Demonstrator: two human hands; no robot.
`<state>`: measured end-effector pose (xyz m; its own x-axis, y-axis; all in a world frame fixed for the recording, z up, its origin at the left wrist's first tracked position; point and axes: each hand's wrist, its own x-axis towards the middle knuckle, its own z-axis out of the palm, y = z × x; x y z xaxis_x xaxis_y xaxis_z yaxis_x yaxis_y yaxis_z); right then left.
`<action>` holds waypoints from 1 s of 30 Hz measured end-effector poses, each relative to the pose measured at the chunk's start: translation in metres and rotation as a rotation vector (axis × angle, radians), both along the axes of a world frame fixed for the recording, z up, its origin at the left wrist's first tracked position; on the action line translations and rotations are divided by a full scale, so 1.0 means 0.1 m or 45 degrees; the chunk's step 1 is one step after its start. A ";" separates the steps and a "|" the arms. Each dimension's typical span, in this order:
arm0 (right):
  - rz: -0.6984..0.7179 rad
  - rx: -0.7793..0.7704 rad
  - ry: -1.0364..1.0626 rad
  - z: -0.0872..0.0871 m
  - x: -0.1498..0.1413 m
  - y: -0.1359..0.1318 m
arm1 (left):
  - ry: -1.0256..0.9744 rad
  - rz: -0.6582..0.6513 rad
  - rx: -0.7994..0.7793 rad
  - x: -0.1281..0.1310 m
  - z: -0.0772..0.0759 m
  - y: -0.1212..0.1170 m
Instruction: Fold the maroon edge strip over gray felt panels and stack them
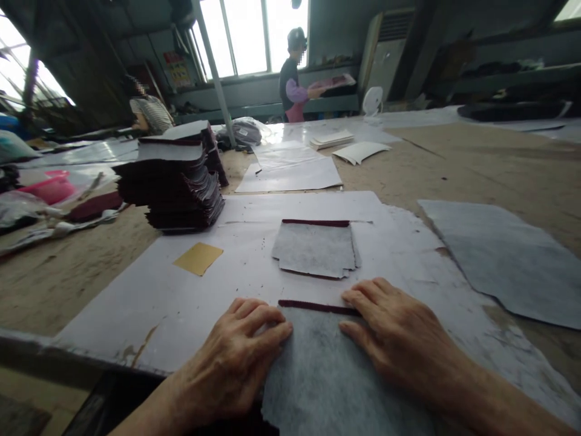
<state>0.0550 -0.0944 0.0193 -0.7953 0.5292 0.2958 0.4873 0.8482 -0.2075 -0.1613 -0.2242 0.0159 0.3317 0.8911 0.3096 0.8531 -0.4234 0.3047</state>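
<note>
A grey-backed fabric piece (327,363) with a dark maroon folded strip along its far edge lies in front of me, running over the table's near edge. My left hand (247,348) is closed at its far left corner, thumb and forefinger together on the fabric. At the right end of the strip, my right hand (385,324) rests with fingers stretched over the fold and the thumb apart on the grey side. Just beyond is a small stack of similar grey pieces (315,247) with maroon edges. The fingertips' undersides are hidden.
A tall stack of dark maroon pieces (179,188) stands at the left, behind a yellow card (198,258). Larger grey fabric (508,260) lies right. White sheets (290,172) and a small fan (373,102) are farther back. Two people are beyond; one holds a flat item.
</note>
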 end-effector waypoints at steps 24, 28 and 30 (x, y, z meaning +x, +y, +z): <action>-0.346 -1.723 0.982 0.09 0.17 0.02 | -0.703 0.631 -0.613 0.31 0.13 0.42; -0.321 -1.560 0.965 0.11 0.17 -0.02 | -0.623 0.517 -0.485 0.24 0.19 0.47; -0.276 -1.365 0.924 0.10 0.17 -0.03 | -0.620 0.435 -0.473 0.27 0.25 0.53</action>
<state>0.0719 -0.0976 0.0297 -0.5035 0.8636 -0.0270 0.0850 0.0185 -0.9962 -0.1339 -0.1711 0.0406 -0.0851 0.9964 0.0064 0.6492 0.0506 0.7589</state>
